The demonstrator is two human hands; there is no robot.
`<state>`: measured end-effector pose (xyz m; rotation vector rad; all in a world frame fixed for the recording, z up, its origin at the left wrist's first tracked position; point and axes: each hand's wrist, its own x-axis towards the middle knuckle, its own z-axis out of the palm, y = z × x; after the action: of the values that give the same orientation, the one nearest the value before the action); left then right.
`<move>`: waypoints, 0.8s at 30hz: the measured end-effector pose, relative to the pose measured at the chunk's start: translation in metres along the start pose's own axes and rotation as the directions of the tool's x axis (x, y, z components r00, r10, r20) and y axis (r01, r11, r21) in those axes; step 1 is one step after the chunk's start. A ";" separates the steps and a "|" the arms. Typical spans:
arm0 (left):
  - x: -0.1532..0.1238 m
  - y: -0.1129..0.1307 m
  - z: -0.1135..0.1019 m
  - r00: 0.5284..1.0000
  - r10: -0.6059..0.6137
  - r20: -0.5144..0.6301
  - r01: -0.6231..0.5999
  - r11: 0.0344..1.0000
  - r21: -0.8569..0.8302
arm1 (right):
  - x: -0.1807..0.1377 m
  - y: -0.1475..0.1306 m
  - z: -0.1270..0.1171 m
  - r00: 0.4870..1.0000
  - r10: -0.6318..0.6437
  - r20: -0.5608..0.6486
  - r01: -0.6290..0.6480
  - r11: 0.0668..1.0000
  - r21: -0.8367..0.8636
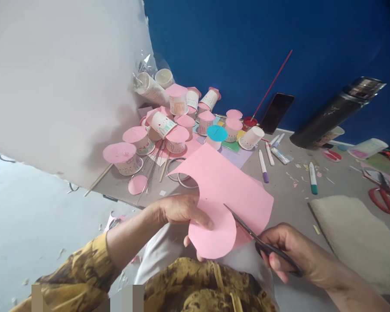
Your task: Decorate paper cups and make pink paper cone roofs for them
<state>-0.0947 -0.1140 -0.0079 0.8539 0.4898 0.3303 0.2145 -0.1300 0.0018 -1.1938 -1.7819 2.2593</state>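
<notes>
The left hand (181, 209) pinches a pink paper sheet (232, 184), thumb on top; its rounded lobe (214, 245) curves toward the body, and its straight far edge slants from ahead of the left hand down toward the right. The right hand (289, 245) grips black-handled scissors (263, 246), long axis diagonal, tip pointing forward-left. Beyond both hands, pink-topped cups (178, 105) crowd the counter (281, 190).

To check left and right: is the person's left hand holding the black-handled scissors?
No, the black-handled scissors are in the right hand, while the left hand holds pink paper.
</notes>
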 end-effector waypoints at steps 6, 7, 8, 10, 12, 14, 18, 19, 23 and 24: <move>0.001 0.002 -0.001 1.000 -0.019 0.020 0.019 1.000 0.001 | 0.002 -0.003 -0.002 1.000 -0.015 -0.001 0.015 0.999 -0.038; 0.001 0.002 -0.002 0.999 -0.020 0.031 0.020 1.000 -0.001 | 0.003 -0.004 -0.003 1.000 -0.013 0.001 0.013 0.999 -0.046; 0.001 0.001 -0.002 0.999 -0.020 0.038 0.020 1.000 -0.004 | 0.004 -0.005 -0.003 1.000 -0.011 0.004 0.011 0.999 -0.053; 0.001 0.000 -0.003 0.999 -0.018 0.042 0.018 1.000 -0.013 | 0.004 -0.007 -0.005 1.000 -0.008 0.010 0.008 0.998 -0.061; 0.001 -0.001 -0.005 0.999 -0.015 0.036 0.016 1.000 -0.016 | 0.005 -0.007 -0.006 1.000 -0.004 0.007 0.005 0.998 -0.068; 0.001 -0.002 -0.006 1.000 -0.012 0.027 0.012 1.000 -0.012 | 0.005 -0.007 -0.007 1.000 0.006 0.004 -0.005 0.997 -0.079; 0.000 0.002 -0.005 0.999 -0.047 0.022 0.046 0.999 0.010 | 0.005 -0.007 -0.007 1.000 0.011 0.003 -0.010 0.996 -0.089; 0.000 0.004 -0.004 0.998 -0.060 0.017 0.060 0.998 0.019 | 0.004 -0.006 -0.006 1.000 0.008 -0.002 -0.008 0.996 -0.090; -0.006 0.008 -0.001 0.998 -0.056 -0.005 0.056 0.998 0.026 | 0.004 -0.006 -0.005 0.999 -0.003 -0.032 0.001 0.998 -0.059; -0.008 0.007 0.001 0.999 -0.019 -0.044 0.020 1.000 0.010 | 0.005 -0.006 -0.004 0.999 -0.016 -0.047 0.014 0.999 -0.046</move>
<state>-0.1015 -0.1139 -0.0002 0.8525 0.5403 0.3295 0.2109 -0.1230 0.0037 -1.2260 -1.8282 2.1752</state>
